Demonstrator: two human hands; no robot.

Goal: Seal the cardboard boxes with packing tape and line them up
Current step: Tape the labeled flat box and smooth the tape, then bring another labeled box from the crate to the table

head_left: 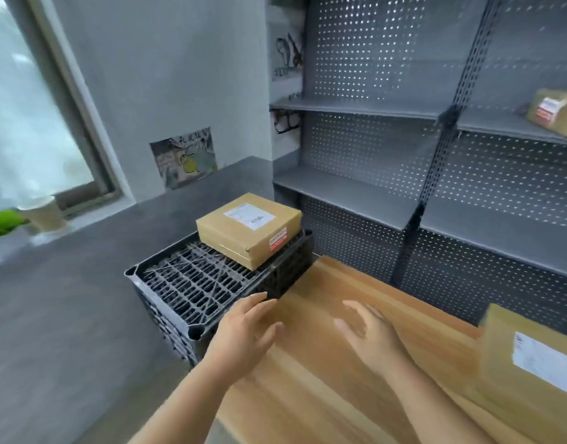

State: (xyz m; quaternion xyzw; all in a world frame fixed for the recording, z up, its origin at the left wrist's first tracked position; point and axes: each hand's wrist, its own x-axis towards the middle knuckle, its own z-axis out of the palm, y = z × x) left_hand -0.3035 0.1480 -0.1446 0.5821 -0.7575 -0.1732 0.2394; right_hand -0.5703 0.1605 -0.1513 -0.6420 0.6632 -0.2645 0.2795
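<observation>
Pause before a pickup, nothing in our grasp.
We hold our left hand [243,334] and right hand [368,334] over the end of the light wooden table [324,395], fingers [255,302] spread and relaxed, gripping nothing. The flat brown cardboard box [248,230] with a white label and red sticker sits on the far corner of the stacked black plastic lattice crates [192,277], which stand just beside the table's end; a second brown cardboard box [532,357], blurred, lies on the table to our right. We judge the flat box light and stiff, its smooth faces a little slippery, so we would take it with both hands on opposite side edges, thumbs on top, pressing gently since the thin lid may dent.
</observation>
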